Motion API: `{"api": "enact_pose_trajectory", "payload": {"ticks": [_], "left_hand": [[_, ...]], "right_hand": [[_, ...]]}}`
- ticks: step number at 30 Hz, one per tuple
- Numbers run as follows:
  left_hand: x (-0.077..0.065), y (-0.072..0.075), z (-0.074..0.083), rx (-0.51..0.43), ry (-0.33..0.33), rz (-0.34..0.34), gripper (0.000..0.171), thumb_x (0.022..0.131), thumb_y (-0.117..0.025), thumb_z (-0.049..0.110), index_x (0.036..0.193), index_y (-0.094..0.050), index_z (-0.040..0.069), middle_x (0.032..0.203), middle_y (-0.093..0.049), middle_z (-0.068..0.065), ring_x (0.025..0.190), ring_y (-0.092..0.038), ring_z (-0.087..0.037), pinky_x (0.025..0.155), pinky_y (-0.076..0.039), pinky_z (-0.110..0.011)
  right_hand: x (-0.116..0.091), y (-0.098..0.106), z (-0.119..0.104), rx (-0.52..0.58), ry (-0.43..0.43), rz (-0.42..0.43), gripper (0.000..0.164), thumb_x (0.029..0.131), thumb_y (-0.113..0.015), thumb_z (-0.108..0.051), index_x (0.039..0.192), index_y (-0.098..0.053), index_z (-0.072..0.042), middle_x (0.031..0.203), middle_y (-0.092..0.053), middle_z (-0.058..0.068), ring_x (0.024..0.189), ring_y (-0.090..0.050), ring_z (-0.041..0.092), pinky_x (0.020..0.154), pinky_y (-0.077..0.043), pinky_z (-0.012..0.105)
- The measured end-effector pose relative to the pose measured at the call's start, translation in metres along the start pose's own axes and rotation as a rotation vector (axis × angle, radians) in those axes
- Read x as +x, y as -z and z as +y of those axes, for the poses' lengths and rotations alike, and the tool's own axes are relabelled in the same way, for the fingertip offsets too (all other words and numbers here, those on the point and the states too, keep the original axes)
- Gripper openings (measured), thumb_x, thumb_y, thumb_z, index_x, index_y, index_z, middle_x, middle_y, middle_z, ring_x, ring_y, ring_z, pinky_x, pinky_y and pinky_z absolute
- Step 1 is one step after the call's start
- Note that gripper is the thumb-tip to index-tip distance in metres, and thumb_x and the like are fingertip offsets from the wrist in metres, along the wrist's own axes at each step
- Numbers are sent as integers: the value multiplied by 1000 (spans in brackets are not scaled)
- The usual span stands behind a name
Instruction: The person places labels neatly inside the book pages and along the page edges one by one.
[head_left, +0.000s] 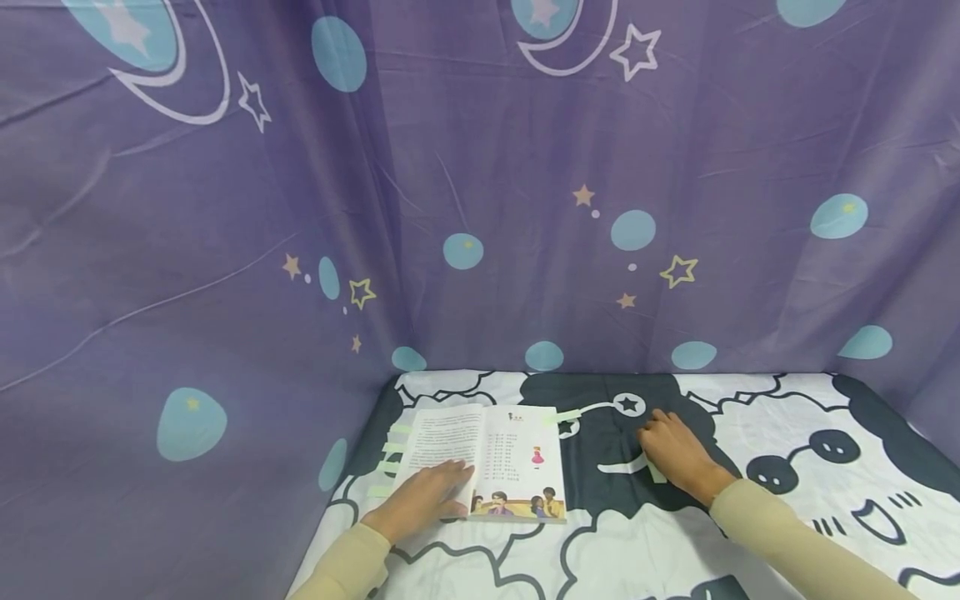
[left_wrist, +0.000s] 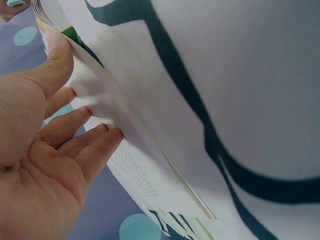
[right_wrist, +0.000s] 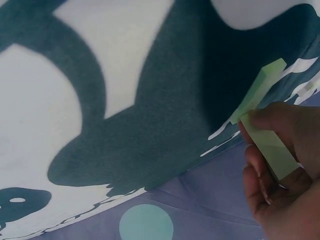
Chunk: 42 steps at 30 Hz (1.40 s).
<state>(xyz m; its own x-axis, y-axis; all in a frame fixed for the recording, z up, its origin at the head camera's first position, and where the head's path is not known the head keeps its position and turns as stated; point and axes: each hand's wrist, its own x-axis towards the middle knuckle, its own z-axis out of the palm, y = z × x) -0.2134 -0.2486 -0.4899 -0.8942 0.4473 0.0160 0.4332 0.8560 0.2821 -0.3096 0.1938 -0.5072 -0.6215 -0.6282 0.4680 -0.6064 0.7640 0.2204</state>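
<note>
An open book (head_left: 517, 467) lies on the patterned sheet, text on its left page and coloured figures along the foot of the right one. My left hand (head_left: 429, 500) rests on the lower left page, fingers spread out, the thumb by the bottom edge near the fold; the left wrist view shows the same hand (left_wrist: 55, 125) from the palm side. Off to the book's right, my right hand (head_left: 678, 454) pinches a pale green sticky note strip (right_wrist: 272, 150) between thumb and fingers. Just beyond it lies a small green sticky note pad (right_wrist: 262, 87) on the sheet.
Several pale green tabs (head_left: 392, 447) stick out past the book's left edge, and another tab (head_left: 564, 417) sits at the right page's upper corner. A purple curtain (head_left: 510, 167) with moons and stars hangs behind and at the left of the black-and-white sheet (head_left: 645, 550).
</note>
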Motion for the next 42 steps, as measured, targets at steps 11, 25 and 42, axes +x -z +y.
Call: {"api": "enact_pose_trajectory", "payload": {"ticks": [11,25,42], "left_hand": [[-1,2,-3,-10,-20,14,68,92,-71,42,147,-56,6,152,-52,-18,140,-49,-37,117,-39,-54],[-1,-2,-2,-1,-18,14,67,91,-72,41,146,-57,6,150,-53,-18,139,-50,-37,117,-39,-53],[1,0,-2,-13,-32,16,67,92,-71,41,146,-56,5,151,-52,-18,139,-49,-37,117,-38,-53]], "right_hand": [[2,2,13,138,6,29,22,71,-80,9,72,-68,-10,67,-68,-1,64,-48,17,56,-43,35],[-1,1,16,184,-16,10,16,73,-79,8,75,-73,-6,71,-71,1,68,-57,21,62,-51,39],[-3,1,23,279,-82,51,26,74,-80,8,73,-64,-12,69,-65,-3,65,-55,16,54,-50,29]]}}
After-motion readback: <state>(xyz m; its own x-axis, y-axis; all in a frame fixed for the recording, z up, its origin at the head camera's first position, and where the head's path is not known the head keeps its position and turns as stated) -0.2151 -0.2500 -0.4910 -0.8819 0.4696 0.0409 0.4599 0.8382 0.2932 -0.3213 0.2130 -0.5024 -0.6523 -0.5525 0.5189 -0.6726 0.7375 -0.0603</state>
